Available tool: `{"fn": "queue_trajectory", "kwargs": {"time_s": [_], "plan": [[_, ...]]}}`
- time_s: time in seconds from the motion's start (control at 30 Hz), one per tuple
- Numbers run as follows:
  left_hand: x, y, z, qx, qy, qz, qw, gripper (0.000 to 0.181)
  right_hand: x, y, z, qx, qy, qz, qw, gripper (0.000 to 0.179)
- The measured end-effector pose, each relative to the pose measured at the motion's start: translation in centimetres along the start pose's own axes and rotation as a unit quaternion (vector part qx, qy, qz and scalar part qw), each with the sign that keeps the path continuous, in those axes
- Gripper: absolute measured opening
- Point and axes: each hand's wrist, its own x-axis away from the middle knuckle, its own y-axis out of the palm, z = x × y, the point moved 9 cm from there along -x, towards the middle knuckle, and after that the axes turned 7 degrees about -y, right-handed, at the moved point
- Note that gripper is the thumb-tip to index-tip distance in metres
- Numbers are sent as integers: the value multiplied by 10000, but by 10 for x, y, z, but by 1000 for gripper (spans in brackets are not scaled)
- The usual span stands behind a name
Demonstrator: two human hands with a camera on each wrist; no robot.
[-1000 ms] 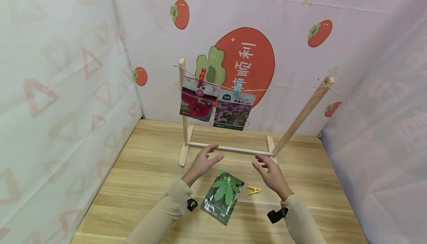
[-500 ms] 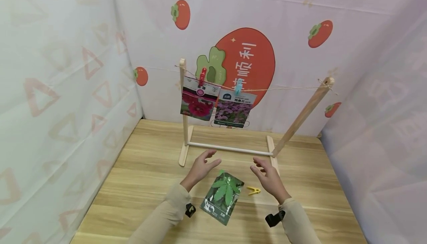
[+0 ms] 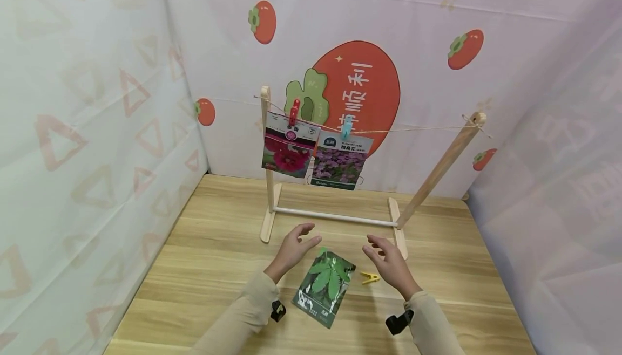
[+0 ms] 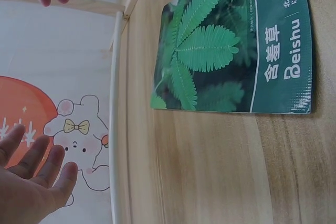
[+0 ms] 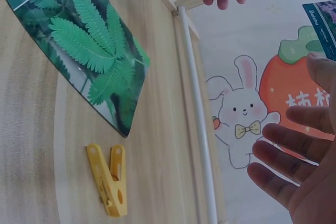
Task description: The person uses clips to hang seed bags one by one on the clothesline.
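From the head view, I see my left hand (image 3: 291, 250) and right hand (image 3: 390, 262) above the desk (image 3: 218, 268), fingers loosely bent and thumbs apart from them, with nothing in either grip. The green packet (image 3: 324, 287) lies between my forearms, where both hands could reach it. The yellow clothespin (image 3: 370, 278) is near it, on the right hand's side. Behind, a string (image 3: 418, 129) spans the posts of a wooden stand (image 3: 439, 174); on it the red clothespin (image 3: 294, 112) pinches the red flower packet (image 3: 288, 147), and the blue clothespin (image 3: 346, 127) the purple flower packet (image 3: 339, 161), which keeps both hanging, pictures towards me. The rest of the string to the right carries nothing.

Through the left wrist view, I get the green packet flat on the desk, leaf picture upward, and my left fingers spread wide, clear of it.

Through the right wrist view, the yellow clothespin rests on its side, just beside a packet corner but apart from it, its arms spread at one end. My right fingers are spread wide too, touching nothing.

Against a second ago, I have both hands slightly nearer to me; the green packet and the yellow clothespin lie just where they did.
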Motion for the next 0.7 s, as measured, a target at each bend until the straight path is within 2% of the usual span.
{"fn": "queue_trajectory", "kwargs": {"time_s": [0.27,0.5,0.7], "plan": [[0,3,-7,-140,-22,-120,9998,55,6,8,7,20,235,-173,9996,45],[-4,3,-15,-193,-68,-62,9998,56,11,12,15,57,391,-238,9989,46],[-7,8,-29,-262,-433,-96,9987,60,14,16,25,223,396,-270,9986,46]]}}
